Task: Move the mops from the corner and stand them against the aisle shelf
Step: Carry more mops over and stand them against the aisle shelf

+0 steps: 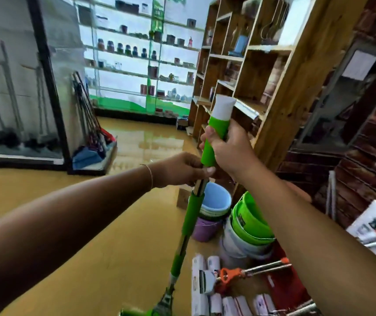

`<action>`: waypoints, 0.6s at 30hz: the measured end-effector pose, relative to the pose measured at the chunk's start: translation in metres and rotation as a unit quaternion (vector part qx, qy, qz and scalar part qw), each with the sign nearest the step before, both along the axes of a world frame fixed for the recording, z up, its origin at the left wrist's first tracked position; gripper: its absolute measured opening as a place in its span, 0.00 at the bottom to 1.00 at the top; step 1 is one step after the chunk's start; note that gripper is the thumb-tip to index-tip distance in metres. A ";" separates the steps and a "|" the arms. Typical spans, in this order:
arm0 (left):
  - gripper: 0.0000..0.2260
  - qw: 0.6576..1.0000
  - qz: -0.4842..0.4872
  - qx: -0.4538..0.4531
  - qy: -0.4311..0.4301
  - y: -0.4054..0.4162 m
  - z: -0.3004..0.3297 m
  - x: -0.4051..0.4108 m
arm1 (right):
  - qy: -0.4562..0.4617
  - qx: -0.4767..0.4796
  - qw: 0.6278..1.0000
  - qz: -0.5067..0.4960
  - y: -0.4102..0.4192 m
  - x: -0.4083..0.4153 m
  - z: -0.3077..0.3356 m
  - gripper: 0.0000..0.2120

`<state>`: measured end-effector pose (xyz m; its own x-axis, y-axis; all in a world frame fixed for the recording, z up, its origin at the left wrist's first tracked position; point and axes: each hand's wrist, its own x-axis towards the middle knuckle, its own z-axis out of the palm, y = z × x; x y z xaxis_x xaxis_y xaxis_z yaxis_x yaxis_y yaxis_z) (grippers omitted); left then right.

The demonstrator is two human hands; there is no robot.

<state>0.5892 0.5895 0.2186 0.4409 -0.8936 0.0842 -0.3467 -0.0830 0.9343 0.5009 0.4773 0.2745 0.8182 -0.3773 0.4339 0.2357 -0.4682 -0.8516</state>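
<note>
I hold a green mop (191,215) upright in front of me; its pole has green sleeves, a white top cap and a metal shaft, and its head sits at the bottom edge of the view. My right hand (228,147) grips the upper green handle. My left hand (182,169) pinches the metal shaft just below it. The wooden aisle shelf (280,92) rises to the right, close behind my right hand. More mops (89,117) lean against a display panel at the far left. Another mop with an orange fitting (246,273) lies at lower right.
Stacked buckets, green (248,222), blue (216,201) and purple (205,231), stand on the floor by the shelf foot. White boxed goods (205,283) lie at lower right. A brick wall (369,156) is at right. Glass shelves with goods (141,53) line the back. Yellow floor (114,224) spreads left.
</note>
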 end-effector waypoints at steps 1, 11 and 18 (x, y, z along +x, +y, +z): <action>0.23 1.000 0.015 0.004 -0.005 0.007 0.001 0.008 | -0.003 0.000 1.000 0.011 0.006 0.011 0.001 0.03; 0.15 0.980 0.198 0.009 -0.030 0.060 -0.006 0.093 | -0.007 0.001 0.991 0.136 0.042 0.129 -0.005 0.06; 0.13 0.968 0.247 0.038 -0.005 0.066 -0.023 0.190 | 0.018 0.003 0.981 0.191 0.043 0.225 -0.016 0.06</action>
